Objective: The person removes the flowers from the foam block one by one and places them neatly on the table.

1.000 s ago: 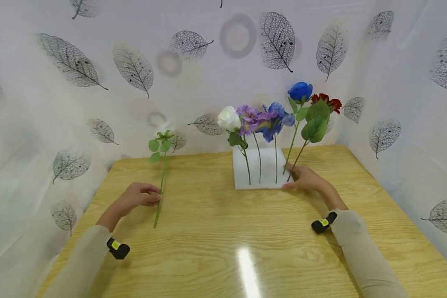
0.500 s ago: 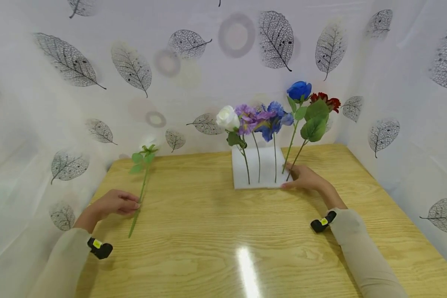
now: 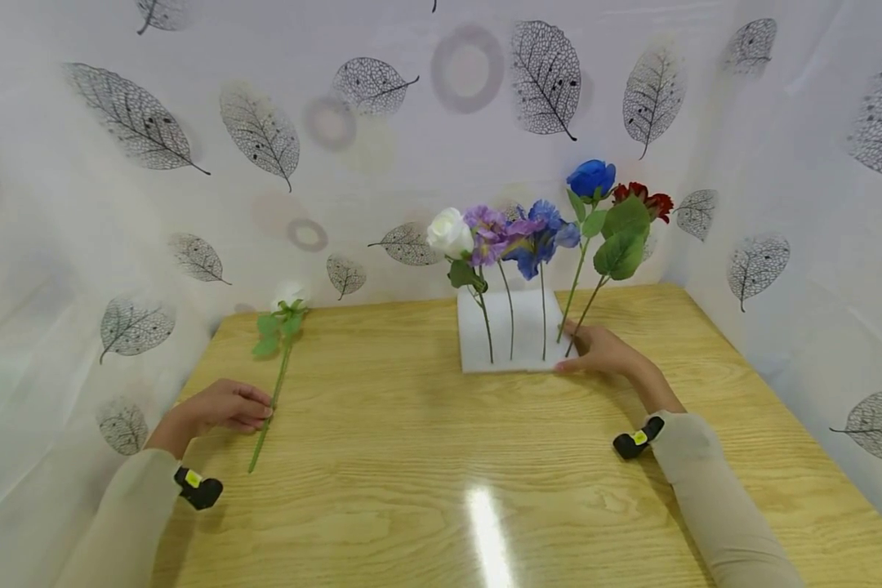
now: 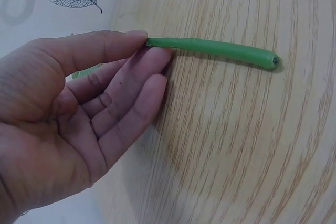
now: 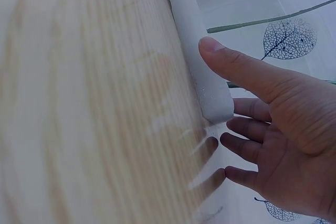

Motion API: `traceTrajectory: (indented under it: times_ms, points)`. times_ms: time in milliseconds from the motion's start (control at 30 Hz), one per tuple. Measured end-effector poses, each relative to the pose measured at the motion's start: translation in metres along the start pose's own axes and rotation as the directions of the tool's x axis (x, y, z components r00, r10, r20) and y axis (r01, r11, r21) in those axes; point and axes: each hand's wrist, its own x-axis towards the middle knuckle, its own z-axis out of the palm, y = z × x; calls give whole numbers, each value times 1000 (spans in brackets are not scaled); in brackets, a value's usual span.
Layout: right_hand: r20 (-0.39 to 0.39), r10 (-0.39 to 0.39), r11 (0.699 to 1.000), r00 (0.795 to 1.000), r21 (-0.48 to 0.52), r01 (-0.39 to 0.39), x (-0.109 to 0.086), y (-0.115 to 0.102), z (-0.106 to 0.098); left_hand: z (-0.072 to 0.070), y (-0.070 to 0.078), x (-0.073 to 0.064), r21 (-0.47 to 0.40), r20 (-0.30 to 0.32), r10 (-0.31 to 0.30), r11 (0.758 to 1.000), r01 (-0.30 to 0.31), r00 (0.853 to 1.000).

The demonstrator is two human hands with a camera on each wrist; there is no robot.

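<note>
In the head view my left hand (image 3: pixel 228 408) is at the left, its thumb and fingers pinching the green stem of a white rose (image 3: pixel 282 367). The bloom points to the back of the table, and the cut stem end (image 4: pixel 262 59) sticks out past my fingertips in the left wrist view. My right hand (image 3: pixel 601 351) grips the right edge of a white foam block (image 3: pixel 478 331), thumb at the front and fingers round the side. Standing in the block are another white rose (image 3: pixel 451 235), a purple iris (image 3: pixel 487 233), a blue iris (image 3: pixel 544 237), a blue rose (image 3: pixel 591 180) and a red flower (image 3: pixel 643 202).
A wooden table (image 3: pixel 382 457) carries everything. Behind and beside it hangs a pale curtain (image 3: pixel 404 163) printed with dark leaf skeletons. Several blooms in the block overlap one another, and the two rightmost stems lean right, close to my right hand.
My left hand has moved left and nearer to me with the white rose, whose bloom has come down from the curtain toward the table's back edge. My right hand stays on the foam block.
</note>
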Motion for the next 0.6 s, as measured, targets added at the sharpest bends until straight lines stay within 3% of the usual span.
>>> traceTrajectory:
  times_ms: [267, 600]
  points:
    - [-3, 7, 1000, 1000, -1, -7, -2, -3, -1, 0, 3, 1, 55, 3, -60, 997, 59, 998]
    - [5, 18, 1000, 1000, -5, -18, 0, -1, -1, 0, 4, 2, 61, 17, -75, 995, 74, 997]
